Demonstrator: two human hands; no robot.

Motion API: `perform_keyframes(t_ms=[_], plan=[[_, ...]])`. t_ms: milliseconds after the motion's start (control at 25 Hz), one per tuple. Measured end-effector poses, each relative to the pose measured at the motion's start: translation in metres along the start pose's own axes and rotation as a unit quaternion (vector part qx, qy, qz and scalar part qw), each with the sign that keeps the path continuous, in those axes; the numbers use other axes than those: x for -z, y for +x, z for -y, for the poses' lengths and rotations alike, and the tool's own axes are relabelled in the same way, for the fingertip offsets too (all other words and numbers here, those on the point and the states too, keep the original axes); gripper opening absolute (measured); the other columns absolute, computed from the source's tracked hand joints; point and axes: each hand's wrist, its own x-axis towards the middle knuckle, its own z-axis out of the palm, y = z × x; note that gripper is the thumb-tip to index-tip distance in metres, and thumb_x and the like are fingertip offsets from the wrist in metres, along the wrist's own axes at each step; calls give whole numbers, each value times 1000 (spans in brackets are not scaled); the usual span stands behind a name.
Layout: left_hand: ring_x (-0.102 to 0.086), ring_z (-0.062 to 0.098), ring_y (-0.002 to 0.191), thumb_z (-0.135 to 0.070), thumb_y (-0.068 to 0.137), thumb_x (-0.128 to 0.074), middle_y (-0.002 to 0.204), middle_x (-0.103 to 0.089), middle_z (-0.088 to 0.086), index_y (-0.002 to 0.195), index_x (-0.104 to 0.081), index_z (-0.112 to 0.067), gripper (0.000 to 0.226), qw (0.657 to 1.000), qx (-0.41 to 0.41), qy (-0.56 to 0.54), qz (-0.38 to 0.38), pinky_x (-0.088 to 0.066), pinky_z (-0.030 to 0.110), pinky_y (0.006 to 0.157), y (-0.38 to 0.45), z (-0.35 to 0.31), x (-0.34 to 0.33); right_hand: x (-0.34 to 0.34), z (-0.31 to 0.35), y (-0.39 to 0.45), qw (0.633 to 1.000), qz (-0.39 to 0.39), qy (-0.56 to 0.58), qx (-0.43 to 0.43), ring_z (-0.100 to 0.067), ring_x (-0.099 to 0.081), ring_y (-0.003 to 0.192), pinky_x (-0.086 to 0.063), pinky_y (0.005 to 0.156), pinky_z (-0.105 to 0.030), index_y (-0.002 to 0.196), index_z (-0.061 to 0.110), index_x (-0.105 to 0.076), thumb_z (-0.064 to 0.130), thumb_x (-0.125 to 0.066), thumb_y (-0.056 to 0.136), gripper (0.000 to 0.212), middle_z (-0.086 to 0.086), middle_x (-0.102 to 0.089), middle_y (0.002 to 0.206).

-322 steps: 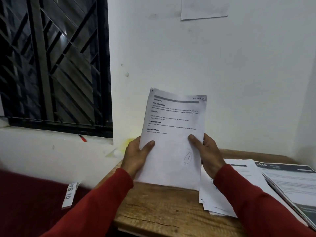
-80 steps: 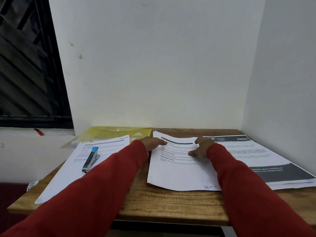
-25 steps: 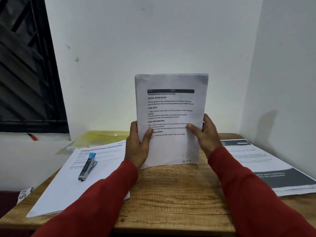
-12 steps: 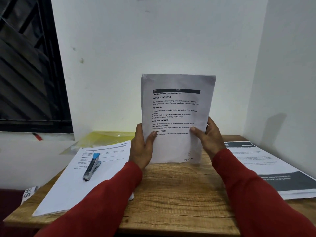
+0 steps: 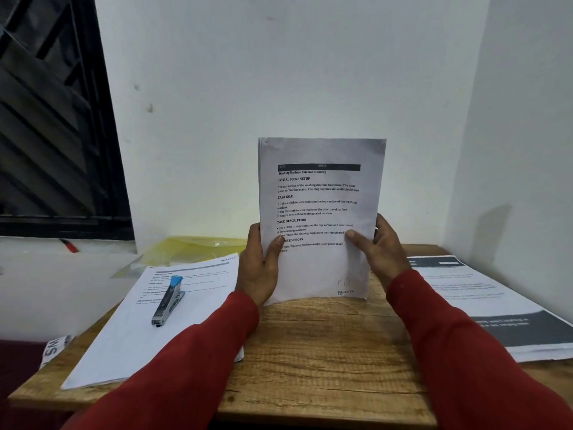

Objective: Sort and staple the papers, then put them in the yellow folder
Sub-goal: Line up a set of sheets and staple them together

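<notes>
Standing upright on the table, printed papers squared.

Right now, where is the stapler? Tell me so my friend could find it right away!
Look at the wooden table by the white wall. On its left side lies a flat pile of white papers, and the stapler rests on top. It is the only shiny metal thing there, with a blue end.

In the centre of the frame we hold a stack of papers upright on the table. At lower left a stapler lies on a second pile, the folder behind it. A third pile lies at right.
</notes>
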Motion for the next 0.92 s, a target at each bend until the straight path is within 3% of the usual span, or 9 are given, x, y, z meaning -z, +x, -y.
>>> perform_keyframes(t_ms=[160, 280, 360, 480, 600, 720, 920], plan=[[-67, 7, 103, -15, 100, -57, 114, -69, -8, 121, -53, -18, 22, 997, 28, -61, -35, -56, 32, 91, 6, -6, -1, 2, 4, 0, 1000, -9, 4, -14, -17, -71, 96, -58, 76, -28, 119, 20, -59, 13, -70, 90, 32, 0, -73, 109], [-59, 13, 122, -23, 98, -61, 131, -64, -1, 134, -50, -18, 38, 978, 97, -155, -99, -48, 36, 104, 15, 4, 6, 2, 5, 0, 997, -5, 28, -67, -26, -73, 88, -61, 73, -42, 115, 19, -59, 19, -75, 86, 34, -9, -75, 104], [-59, 18, 124, -23, 98, -61, 132, -63, 1, 134, -49, -17, 38, 961, 130, -200, -142, -46, 40, 107, 18, 11, 8, -2, 5, -4, 988, 24, 88, -128, -31, -73, 85, -60, 75, -48, 118, 17, -61, 21, -77, 84, 38, -14, -73, 109], [-66, 17, 111, -12, 101, -55, 125, -67, 1, 130, -51, -18, 29, 931, 171, -280, -158, -53, 37, 98, 15, 10, 3, -23, 2, -15, 959, 82, 198, -185, -35, -72, 93, -59, 78, -51, 123, 15, -60, 16, -73, 85, 39, -12, -72, 115], [-65, 20, 115, -15, 102, -54, 130, -66, 2, 135, -49, -20, 34, 909, 203, -346, -113, -54, 42, 96, 9, 9, -3, -48, -9, -21, 959, 65, 213, -173, -29, -71, 101, -59, 74, -43, 123, 13, -62, 11, -69, 88, 35, -9, -73, 116], [-68, 18, 110, -18, 101, -57, 124, -69, -1, 134, -49, -23, 35, 931, 193, -303, -67, -59, 40, 81, 8, -3, -2, -43, -5, -15, 970, 9, 197, -141, -22, -72, 93, -58, 69, -38, 116, 18, -64, 5, -64, 92, 27, -2, -76, 106], [-71, 22, 93, -17, 92, -69, 110, -72, 2, 130, -54, -23, 42, 949, 165, -256, -81, -60, 40, 65, 41, -41, 53, 9, 4, -2, 983, -72, 138, -101, -25, -71, 90, -56, 69, -35, 109, 15, -68, -2, -66, 85, 29, 0, -77, 99]])
